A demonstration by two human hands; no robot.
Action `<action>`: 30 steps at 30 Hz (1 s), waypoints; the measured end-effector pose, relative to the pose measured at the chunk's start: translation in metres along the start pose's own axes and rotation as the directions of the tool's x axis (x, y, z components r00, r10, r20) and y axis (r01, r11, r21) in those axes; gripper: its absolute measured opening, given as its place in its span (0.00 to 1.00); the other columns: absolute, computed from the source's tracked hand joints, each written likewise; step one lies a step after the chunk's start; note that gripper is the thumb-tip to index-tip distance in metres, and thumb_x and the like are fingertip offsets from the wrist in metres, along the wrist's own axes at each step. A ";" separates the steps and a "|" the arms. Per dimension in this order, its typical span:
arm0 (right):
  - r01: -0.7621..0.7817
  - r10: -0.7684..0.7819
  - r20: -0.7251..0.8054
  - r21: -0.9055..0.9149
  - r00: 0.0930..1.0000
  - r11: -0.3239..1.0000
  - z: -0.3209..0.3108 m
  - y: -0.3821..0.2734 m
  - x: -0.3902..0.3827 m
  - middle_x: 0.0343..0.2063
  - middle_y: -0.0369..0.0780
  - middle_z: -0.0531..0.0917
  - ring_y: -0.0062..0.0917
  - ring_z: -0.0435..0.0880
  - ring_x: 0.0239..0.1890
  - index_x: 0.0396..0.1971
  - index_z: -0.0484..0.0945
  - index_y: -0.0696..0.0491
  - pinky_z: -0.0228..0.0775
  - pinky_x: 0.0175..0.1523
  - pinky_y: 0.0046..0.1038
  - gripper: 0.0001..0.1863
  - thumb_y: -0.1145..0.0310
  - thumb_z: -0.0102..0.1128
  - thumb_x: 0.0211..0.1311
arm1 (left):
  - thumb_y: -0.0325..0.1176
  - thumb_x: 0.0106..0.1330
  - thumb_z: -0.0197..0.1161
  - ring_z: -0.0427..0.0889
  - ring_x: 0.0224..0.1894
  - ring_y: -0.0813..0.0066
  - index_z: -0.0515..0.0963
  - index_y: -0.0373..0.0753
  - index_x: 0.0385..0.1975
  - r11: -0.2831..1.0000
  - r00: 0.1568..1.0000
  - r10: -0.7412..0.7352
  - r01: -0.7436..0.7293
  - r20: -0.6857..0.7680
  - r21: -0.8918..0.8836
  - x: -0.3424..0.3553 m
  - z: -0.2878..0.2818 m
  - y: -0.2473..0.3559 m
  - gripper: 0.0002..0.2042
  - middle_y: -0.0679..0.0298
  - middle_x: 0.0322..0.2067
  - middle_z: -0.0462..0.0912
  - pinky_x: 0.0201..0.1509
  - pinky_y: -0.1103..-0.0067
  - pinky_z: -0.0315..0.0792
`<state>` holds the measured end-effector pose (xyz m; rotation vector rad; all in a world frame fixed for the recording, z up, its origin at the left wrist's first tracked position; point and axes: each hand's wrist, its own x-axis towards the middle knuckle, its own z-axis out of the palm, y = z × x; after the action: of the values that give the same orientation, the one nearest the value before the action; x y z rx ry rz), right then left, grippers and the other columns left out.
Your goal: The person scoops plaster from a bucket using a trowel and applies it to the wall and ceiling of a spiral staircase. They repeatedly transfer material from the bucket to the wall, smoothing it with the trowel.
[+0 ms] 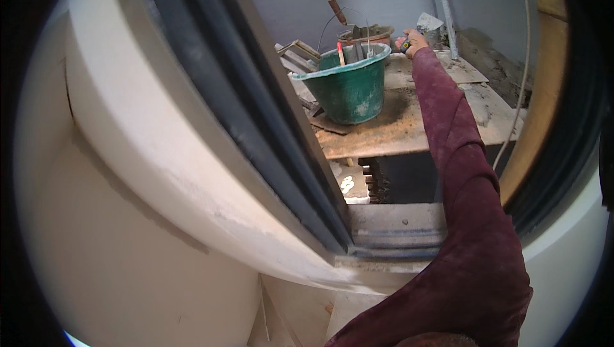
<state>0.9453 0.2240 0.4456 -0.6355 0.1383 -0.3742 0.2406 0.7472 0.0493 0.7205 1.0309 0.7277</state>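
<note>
My right hand [417, 42], at the end of a dusty maroon sleeve, reaches out through the window opening. Its fingers are closed around a dark, rounded tool end with yellow and red on it [405, 45]; the rest of this tool cannot be made out. Just beyond the hand is a pale grey, flat piece [430, 22], and I cannot tell whether it belongs to the tool. Left of the hand, a green bucket [352, 91] holds several tools, one with a red handle [341, 53]. My left hand is out of view.
The bucket stands on a stained wooden board [409, 123]. Behind it sits an orange-brown tub [377, 33] with a wooden-handled tool [337, 12]. A dark window frame [256, 110] runs along the left, above a dusty sill [396, 219]. A grey pipe [444, 11] and a cable [526, 59] hang at right.
</note>
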 end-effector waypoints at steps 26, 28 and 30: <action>-0.072 0.079 -0.173 0.050 0.982 0.996 0.051 0.049 0.125 0.53 0.51 0.70 0.45 0.76 0.50 0.54 0.67 0.59 0.73 0.48 0.52 0.26 0.65 0.61 0.57 | 0.37 0.68 0.56 0.66 0.17 0.79 0.71 0.42 0.33 0.990 0.998 0.036 -0.030 -0.044 0.136 -0.036 0.122 -0.009 0.07 0.71 0.16 0.67 0.20 0.78 0.63; -0.091 0.090 -0.249 0.009 0.964 0.996 0.056 0.049 0.094 0.50 0.48 0.77 0.37 0.80 0.50 0.53 0.70 0.64 0.77 0.50 0.39 0.25 0.68 0.64 0.57 | 0.37 0.68 0.56 0.66 0.17 0.80 0.72 0.42 0.33 0.989 0.998 0.029 -0.022 -0.050 0.147 -0.038 0.112 -0.011 0.07 0.71 0.16 0.67 0.20 0.78 0.63; 0.082 -0.117 -0.076 -0.357 0.990 0.930 0.041 0.037 0.115 0.50 0.48 0.75 0.39 0.79 0.50 0.53 0.71 0.59 0.76 0.49 0.43 0.24 0.68 0.64 0.57 | 0.37 0.68 0.56 0.66 0.17 0.80 0.72 0.42 0.34 0.989 1.000 0.013 -0.010 -0.020 0.147 -0.030 0.113 -0.016 0.07 0.71 0.17 0.67 0.20 0.78 0.63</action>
<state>1.0721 0.2304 0.4551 -0.9839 0.2699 -0.4837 0.3376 0.6940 0.0893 0.8484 1.1084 0.6751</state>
